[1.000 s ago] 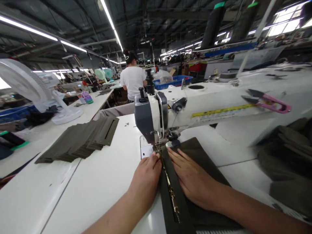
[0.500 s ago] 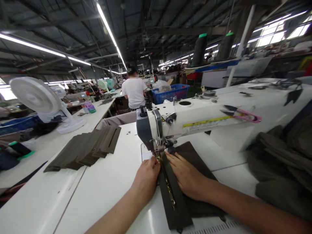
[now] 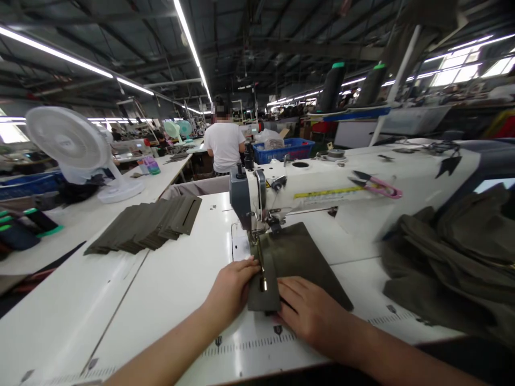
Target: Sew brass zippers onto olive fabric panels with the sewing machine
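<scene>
My left hand (image 3: 235, 287) rests on the white sewing table with its fingertips against the left edge of an olive zipper strip (image 3: 262, 284), which has a brass zipper (image 3: 261, 265) down its middle. My right hand (image 3: 306, 305) presses on the lower edge of a larger olive fabric panel (image 3: 301, 262) lying under the strip. The top end of the strip runs beneath the presser foot (image 3: 257, 236) of a white industrial sewing machine (image 3: 314, 193). Its needle area is partly hidden by the machine head.
A stack of olive panels (image 3: 148, 222) lies left on the table (image 3: 120, 300). Crumpled olive fabric (image 3: 446, 257) sits to the right. Pink thread snips (image 3: 378, 186) rest on the machine arm. A fan (image 3: 66, 139) stands left; a co-worker (image 3: 224, 145) sits beyond the machine.
The zipper strip's lower end has moved up toward the machine and now shows above the table's ruler. Both hands have drawn back with it. The view has tilted and shifted slightly.
</scene>
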`<action>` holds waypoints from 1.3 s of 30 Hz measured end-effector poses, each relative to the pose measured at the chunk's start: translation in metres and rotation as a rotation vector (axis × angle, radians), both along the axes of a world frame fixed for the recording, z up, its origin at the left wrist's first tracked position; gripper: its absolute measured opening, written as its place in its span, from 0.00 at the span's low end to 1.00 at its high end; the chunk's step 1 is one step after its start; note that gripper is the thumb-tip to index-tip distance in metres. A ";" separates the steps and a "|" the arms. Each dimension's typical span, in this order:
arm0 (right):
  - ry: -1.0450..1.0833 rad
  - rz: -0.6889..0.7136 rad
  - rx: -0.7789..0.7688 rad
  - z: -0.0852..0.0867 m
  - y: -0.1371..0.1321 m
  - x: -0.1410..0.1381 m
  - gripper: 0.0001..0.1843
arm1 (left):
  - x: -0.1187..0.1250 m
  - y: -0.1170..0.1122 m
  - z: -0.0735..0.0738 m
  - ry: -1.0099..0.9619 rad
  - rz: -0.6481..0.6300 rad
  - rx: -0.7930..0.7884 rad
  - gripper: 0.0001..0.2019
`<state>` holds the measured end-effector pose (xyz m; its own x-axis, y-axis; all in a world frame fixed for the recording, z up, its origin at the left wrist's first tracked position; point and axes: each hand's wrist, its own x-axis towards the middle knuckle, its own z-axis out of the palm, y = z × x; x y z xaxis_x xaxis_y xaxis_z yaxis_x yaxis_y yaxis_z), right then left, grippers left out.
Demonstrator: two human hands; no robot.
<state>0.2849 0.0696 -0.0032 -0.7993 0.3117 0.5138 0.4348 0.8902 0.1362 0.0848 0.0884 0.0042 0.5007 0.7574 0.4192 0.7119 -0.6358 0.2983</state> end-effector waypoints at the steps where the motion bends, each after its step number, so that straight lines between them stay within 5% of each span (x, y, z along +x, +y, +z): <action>1: -0.008 -0.009 0.046 -0.002 -0.001 -0.002 0.10 | 0.001 -0.001 0.000 -0.010 0.009 0.002 0.17; 8: 0.111 -0.133 0.020 -0.006 -0.008 -0.010 0.13 | 0.009 -0.003 0.004 0.006 0.046 0.041 0.14; 21: 0.241 0.009 0.030 -0.016 -0.007 -0.015 0.19 | 0.013 -0.013 -0.006 0.106 0.035 0.067 0.12; 39: 0.308 0.031 -0.092 -0.019 0.028 -0.016 0.20 | 0.009 0.023 -0.009 0.070 0.002 0.150 0.11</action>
<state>0.2687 0.0975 -0.0227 -0.6206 0.3464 0.7035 0.4159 0.9060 -0.0793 0.0935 0.1112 -0.0050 0.5313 0.6896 0.4921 0.7286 -0.6683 0.1500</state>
